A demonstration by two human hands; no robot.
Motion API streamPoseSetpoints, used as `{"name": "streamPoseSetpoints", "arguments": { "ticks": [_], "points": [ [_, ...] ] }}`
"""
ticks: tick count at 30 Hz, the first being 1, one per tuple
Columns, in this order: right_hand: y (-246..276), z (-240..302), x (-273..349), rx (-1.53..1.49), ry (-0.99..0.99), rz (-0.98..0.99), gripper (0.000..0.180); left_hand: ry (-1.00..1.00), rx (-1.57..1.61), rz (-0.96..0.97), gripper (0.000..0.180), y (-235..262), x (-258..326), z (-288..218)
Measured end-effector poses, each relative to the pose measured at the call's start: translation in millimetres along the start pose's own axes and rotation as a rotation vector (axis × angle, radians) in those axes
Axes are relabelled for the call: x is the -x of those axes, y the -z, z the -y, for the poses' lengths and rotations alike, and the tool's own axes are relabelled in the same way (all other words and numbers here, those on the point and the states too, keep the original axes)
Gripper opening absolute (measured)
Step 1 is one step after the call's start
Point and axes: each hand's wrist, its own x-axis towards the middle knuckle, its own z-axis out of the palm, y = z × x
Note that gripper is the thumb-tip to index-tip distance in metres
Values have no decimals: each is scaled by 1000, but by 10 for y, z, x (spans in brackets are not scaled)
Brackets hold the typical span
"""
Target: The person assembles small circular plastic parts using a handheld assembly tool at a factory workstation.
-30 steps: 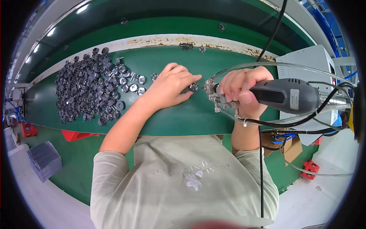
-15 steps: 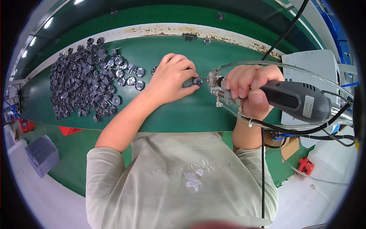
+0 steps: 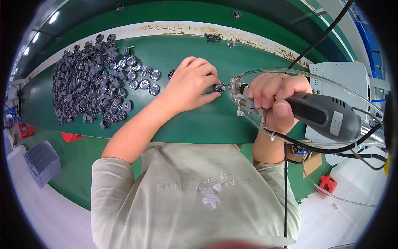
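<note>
In my left hand (image 3: 192, 85), thumb and fingers are closed around a small dark round component (image 3: 219, 87), its metallic end showing past the fingertips. That end faces the nozzle of a grey and black electric screwdriver (image 3: 325, 114); whether they touch is too small to tell. My right hand (image 3: 278, 97) wraps around the front of the screwdriver, which lies nearly level above the bench. Metal fittings (image 3: 237, 93) and a clear tube (image 3: 273, 70) are attached at its front.
A large pile of dark round components (image 3: 89, 83) covers the left of the green bench (image 3: 182, 130), with several loose ones (image 3: 144, 84) beside it. A light grey machine box (image 3: 340, 79) stands at right. Black cable (image 3: 323, 37) and tubing run around the screwdriver.
The whole view has shifted slightly. Both hands keep their grips, and the component stays in front of the screwdriver's nozzle.
</note>
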Motion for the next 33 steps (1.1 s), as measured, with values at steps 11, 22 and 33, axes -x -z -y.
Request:
{"name": "streamPoseSetpoints", "arguments": {
  "ticks": [11,22,33],
  "points": [
    [-20,-34,-11,18,23,-18,25,-21,-8,11,24,15,-30,16],
    [-74,-21,-83,369,-191,76,20,-50,44,-24,23,-24,-17,31],
    [-121,231,-58,88,-44,62,28,-30,39,3,29,20,1,-5]
  ]
}}
